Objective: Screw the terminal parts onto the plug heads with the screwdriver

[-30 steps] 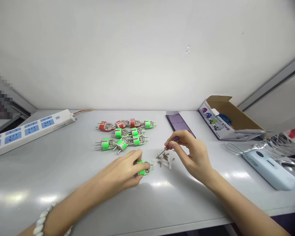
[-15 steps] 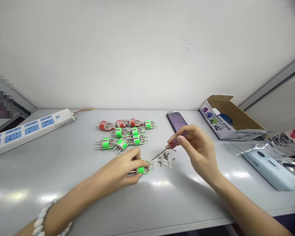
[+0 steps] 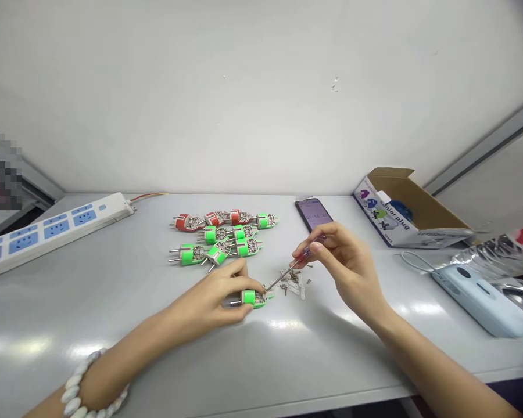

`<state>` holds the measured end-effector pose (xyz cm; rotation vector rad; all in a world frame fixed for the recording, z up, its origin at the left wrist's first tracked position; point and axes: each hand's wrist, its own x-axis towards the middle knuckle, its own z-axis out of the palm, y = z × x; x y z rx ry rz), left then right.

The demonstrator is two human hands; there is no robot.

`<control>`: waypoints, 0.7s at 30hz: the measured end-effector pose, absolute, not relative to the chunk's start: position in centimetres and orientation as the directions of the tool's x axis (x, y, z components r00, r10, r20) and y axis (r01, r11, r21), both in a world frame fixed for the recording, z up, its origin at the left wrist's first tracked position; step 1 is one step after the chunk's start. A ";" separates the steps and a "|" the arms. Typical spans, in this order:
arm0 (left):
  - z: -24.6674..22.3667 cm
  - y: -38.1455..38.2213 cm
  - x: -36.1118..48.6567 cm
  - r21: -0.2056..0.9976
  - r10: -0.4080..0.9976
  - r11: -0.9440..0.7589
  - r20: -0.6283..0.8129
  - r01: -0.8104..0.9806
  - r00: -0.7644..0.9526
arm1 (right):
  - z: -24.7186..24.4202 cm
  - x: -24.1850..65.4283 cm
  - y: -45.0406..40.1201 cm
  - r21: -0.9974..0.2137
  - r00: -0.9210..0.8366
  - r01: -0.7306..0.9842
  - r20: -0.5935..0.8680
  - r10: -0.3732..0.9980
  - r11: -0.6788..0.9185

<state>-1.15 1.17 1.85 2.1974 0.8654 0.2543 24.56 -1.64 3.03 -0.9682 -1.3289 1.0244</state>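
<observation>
One green plug (image 3: 248, 298) lay on the grey tabletop (image 3: 314, 360), in front of the other plugs (image 3: 192, 254), with the left hand (image 3: 215, 296) pinning it between thumb and index finger while the right hand (image 3: 351, 264) pinched a screwdriver (image 3: 283, 276) by the handle. Looked to me like the screw-placing step, so the next move probably called for keeping the plug still and the tip lined up, though a fingertip partly hid the exact spot. Compared with a second earlier, that tip had gone from the loose screws (image 3: 294, 277) over to the plug's cord end.

The hands (image 3: 220, 293) hold a green plug (image 3: 249, 298) and screwdriver (image 3: 284, 275).
</observation>
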 end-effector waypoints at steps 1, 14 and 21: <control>1.9 1.2 -1.1 0.712 0.657 -0.487 -0.083 0.506 0.749 | 3.0 24.6 -1.6 -0.960 -0.020 -0.026 0.278 0.960 0.278; 2.0 1.2 -1.2 0.722 0.669 -0.466 -0.090 0.511 0.737 | 3.0 24.6 -1.7 -0.959 -0.028 0.001 0.283 0.959 0.283; 2.0 1.1 -1.1 0.715 0.668 -0.488 -0.064 0.501 0.742 | 2.9 24.6 -1.7 -0.960 -0.015 0.012 0.281 0.960 0.281</control>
